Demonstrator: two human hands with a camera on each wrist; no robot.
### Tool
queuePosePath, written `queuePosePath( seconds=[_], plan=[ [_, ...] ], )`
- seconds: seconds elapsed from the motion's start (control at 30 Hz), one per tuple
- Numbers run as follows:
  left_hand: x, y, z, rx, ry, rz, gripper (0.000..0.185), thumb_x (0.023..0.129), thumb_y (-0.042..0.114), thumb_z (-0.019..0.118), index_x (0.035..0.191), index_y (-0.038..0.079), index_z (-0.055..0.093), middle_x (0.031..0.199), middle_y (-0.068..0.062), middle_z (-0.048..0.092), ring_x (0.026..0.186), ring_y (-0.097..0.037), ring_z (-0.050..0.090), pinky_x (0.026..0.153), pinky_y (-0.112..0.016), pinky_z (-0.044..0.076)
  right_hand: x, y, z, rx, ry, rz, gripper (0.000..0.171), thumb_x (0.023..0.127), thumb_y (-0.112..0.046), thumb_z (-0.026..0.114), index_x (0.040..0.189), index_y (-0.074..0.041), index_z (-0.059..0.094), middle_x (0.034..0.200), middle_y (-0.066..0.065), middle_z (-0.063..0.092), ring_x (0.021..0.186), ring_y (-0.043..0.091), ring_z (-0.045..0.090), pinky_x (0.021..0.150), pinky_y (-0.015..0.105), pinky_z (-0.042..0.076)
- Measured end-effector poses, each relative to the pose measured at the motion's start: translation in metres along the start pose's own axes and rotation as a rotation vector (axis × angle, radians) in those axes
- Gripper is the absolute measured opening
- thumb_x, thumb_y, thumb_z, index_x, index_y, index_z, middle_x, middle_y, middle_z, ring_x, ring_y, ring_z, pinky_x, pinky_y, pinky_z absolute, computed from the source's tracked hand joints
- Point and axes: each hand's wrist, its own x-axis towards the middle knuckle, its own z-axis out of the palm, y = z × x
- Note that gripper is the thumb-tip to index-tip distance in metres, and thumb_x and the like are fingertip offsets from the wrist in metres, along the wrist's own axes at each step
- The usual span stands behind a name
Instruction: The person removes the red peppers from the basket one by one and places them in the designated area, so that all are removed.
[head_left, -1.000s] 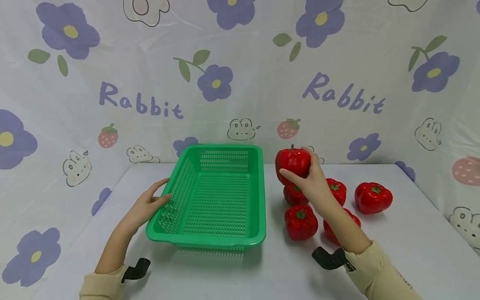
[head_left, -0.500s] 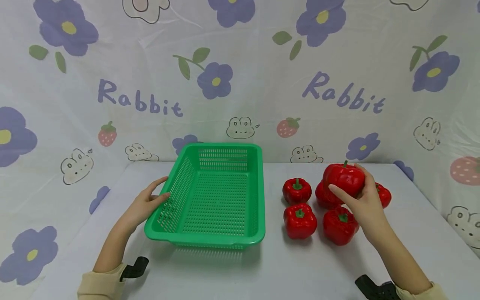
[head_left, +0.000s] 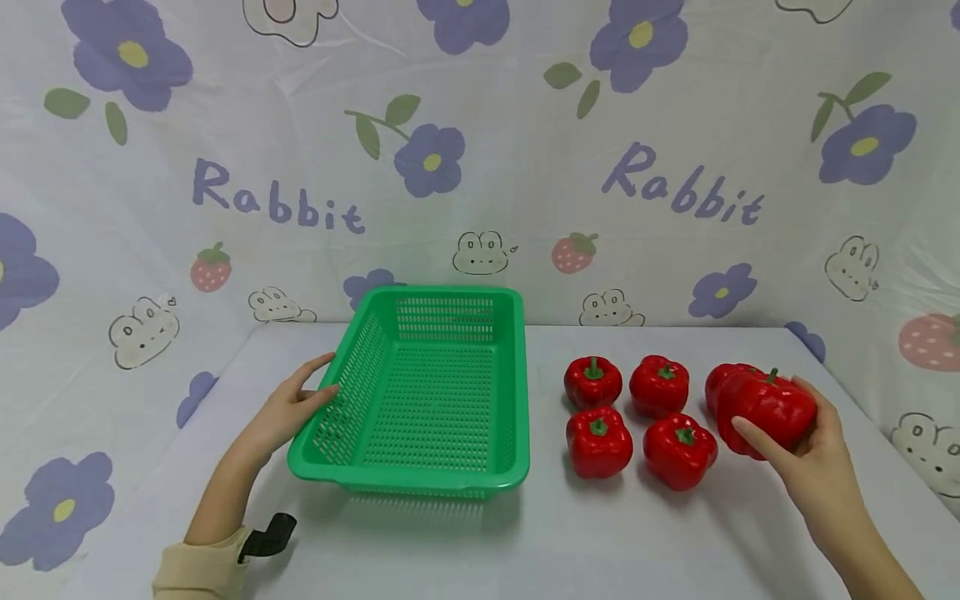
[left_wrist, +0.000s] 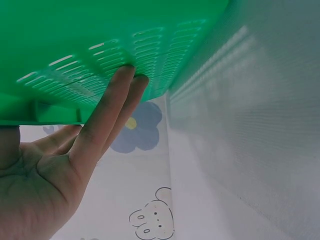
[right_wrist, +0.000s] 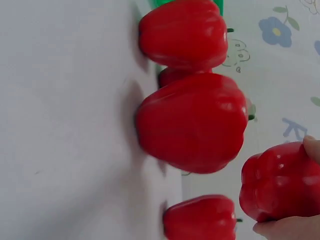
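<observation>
In the head view, my left hand (head_left: pixel 288 414) holds the left rim of a green plastic basket (head_left: pixel 408 479), thumb over the rim. The left wrist view has two of its fingers (left_wrist: pixel 102 112) against the slotted outer wall. At the right, my right hand (head_left: pixel 821 458) grips a red bell pepper (head_left: pixel 772 412) from its right side, thumb at the front. The right wrist view puts this pepper (right_wrist: pixel 280 182) above the tabletop. Another bell pepper (head_left: pixel 722 385) is partly hidden behind it.
Several more red bell peppers (head_left: pixel 600 442) stand on the white table (head_left: pixel 570 550), stems up, in two rows between the basket and my right hand. A white cloth (head_left: pixel 495 125) printed with flowers and rabbits hangs behind the table and round its sides.
My right hand has carried the bell pepper rightward and lower, from beside the basket, past the other peppers, to the right end. My left hand stays on the basket rim.
</observation>
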Motion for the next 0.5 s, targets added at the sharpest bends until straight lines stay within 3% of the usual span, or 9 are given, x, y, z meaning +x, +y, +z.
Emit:
queuePosePath(
  seconds=[0.2,0.3,0.43,0.5],
  plan=[
    [0.0,0.001,0.0,-0.005,-0.003,-0.007,0.066,0.102,0.038,0.049,0.157,0.019,0.018,0.135,-0.033,0.053,0.117,-0.04,0.06,0.086,-0.045,0.053,-0.001,0.014,-0.006,-0.024,0.006,0.112,0.103,0.091,-0.047,0.064,0.157,-0.018,-0.01,0.161,0.024,0.007,0.144,0.045,0.015,0.064,0.012,0.053],
    [0.0,0.0,0.0,-0.011,-0.001,-0.006,0.066,0.102,0.038,0.049,0.157,0.019,0.018,0.133,-0.033,0.054,0.111,-0.036,0.064,0.081,-0.041,0.054,0.001,0.024,-0.004,-0.06,0.007,0.147,0.105,0.091,-0.049,0.063,0.156,-0.011,-0.009,0.16,0.026,0.008,0.143,0.046,0.016,0.082,0.032,0.059],
    [0.001,0.0,0.0,-0.01,-0.002,-0.004,0.066,0.102,0.038,0.049,0.157,0.019,0.018,0.131,-0.033,0.056,0.108,-0.032,0.065,0.08,-0.038,0.053,0.003,0.034,-0.001,-0.07,0.0,0.19,0.107,0.09,-0.049,0.064,0.155,-0.005,-0.009,0.16,0.028,0.007,0.144,0.048,0.014,0.101,0.057,0.042],
    [0.001,0.0,0.0,-0.008,-0.003,-0.002,0.066,0.102,0.039,0.049,0.157,0.019,0.018,0.131,-0.032,0.056,0.108,-0.032,0.065,0.08,-0.038,0.053,0.003,0.038,0.002,-0.073,-0.007,0.209,0.107,0.091,-0.048,0.064,0.155,-0.004,-0.009,0.159,0.029,0.006,0.144,0.049,0.013,0.103,0.062,0.037]
  ],
)
